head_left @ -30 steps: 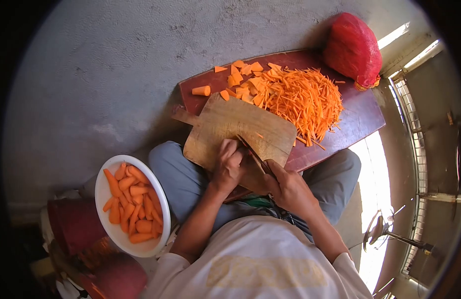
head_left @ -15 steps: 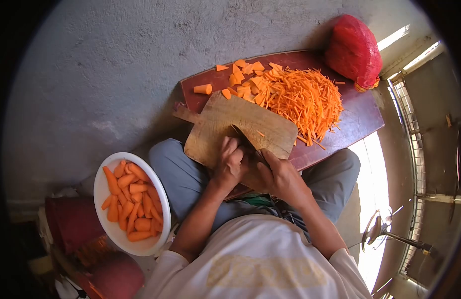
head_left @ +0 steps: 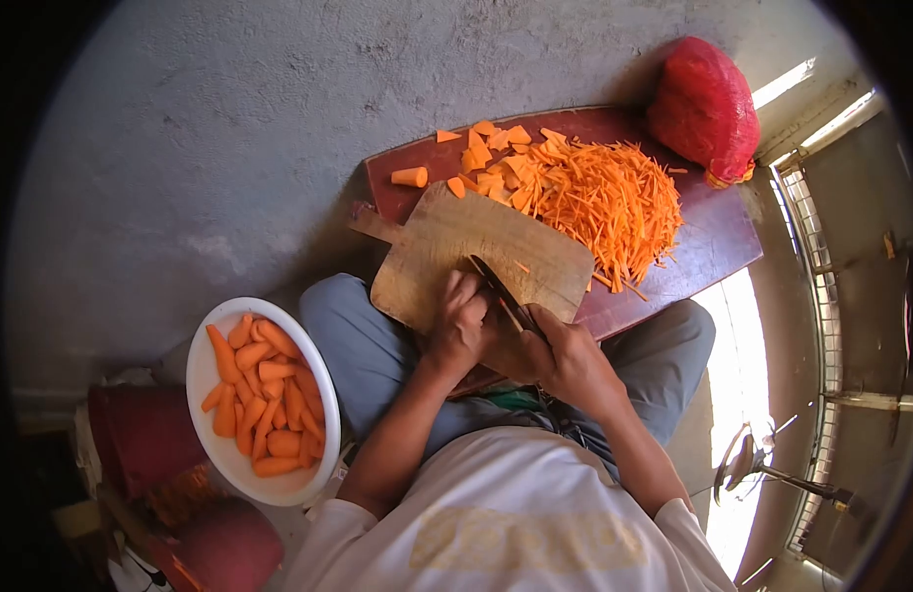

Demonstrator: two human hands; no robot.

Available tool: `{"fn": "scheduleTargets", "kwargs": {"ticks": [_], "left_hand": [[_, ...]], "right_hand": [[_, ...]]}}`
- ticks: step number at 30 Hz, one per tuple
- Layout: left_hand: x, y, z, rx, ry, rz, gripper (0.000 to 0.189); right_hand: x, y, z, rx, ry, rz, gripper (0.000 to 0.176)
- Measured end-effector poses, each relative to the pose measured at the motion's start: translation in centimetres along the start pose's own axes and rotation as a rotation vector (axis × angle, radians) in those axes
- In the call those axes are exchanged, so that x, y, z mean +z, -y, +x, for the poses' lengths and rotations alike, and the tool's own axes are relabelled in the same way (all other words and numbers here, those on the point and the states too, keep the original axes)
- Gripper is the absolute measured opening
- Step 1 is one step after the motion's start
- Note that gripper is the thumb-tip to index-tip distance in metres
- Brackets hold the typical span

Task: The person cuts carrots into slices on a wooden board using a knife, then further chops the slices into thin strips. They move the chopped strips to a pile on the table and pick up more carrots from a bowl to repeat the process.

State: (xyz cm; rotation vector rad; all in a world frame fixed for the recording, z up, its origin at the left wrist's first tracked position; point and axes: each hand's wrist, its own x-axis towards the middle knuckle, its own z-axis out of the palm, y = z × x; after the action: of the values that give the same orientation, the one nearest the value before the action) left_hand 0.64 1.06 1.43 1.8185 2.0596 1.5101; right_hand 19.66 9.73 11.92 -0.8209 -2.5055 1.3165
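Note:
My right hand (head_left: 575, 360) grips a knife (head_left: 503, 290) by its handle, the dark blade slanting up and left above the wooden cutting board (head_left: 432, 237). Beside the blade, my left hand (head_left: 460, 321) rests on the board with its fingers curled. Whatever those fingers hold is hidden beneath them. One thin orange shred lies on the board right of the knife tip. Past the board's far edge are a heap of carrot strips (head_left: 629, 212), flat carrot slices (head_left: 515, 163) and a short carrot piece (head_left: 410, 177).
The board overlaps a dark red low table (head_left: 708, 237) in front of my crossed legs. A red bag (head_left: 708, 109) stands at its far right corner. To my left is a white basin (head_left: 330, 395) of peeled carrots (head_left: 269, 390), with red containers (head_left: 146, 434) nearby. A grey wall (head_left: 200, 148) rises behind.
The knife blade has turned and lifted a little, showing more of its flat side. My right hand has shifted slightly right and down. My left hand stays nearly in place.

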Motion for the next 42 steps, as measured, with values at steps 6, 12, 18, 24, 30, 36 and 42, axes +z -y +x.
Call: {"fn": "scheduleTargets", "kwargs": {"ticks": [6,12,18,24,30,36,42], "left_hand": [[0.0,0.4,-0.2,0.009,0.022,0.031,0.012],[0.3,0.2,-0.2,-0.068,-0.12,-0.046,0.012],[-0.6,-0.2,-0.3,-0.109,-0.144,-0.075,0.012],[-0.7,-0.5,-0.1,-0.094,-0.085,-0.053,0.01],[-0.8,0.0,0.3,-0.144,-0.041,-0.084,0.008],[-2.9,2.0,5.8,-0.196,0.069,0.082,0.022],[-1.5,6.2,14.0,-0.104,0.18,0.302,0.037]], "right_hand": [[1.0,-1.2,1.7,-0.102,-0.06,0.018,0.034],[-0.9,0.1,-0.9,0.014,-0.084,0.055,0.033],[-0.9,-0.4,-2.0,0.014,0.0,0.071,0.034],[-5.0,-5.3,1.1,0.054,-0.155,0.019,0.034],[-10.6,-7.3,3.3,0.168,-0.305,0.026,0.034],[-8.8,-10.4,2.5,0.139,-0.376,0.615,0.035],[-6.4,-13.1,2.3,0.032,-0.308,1.221,0.049]]}}
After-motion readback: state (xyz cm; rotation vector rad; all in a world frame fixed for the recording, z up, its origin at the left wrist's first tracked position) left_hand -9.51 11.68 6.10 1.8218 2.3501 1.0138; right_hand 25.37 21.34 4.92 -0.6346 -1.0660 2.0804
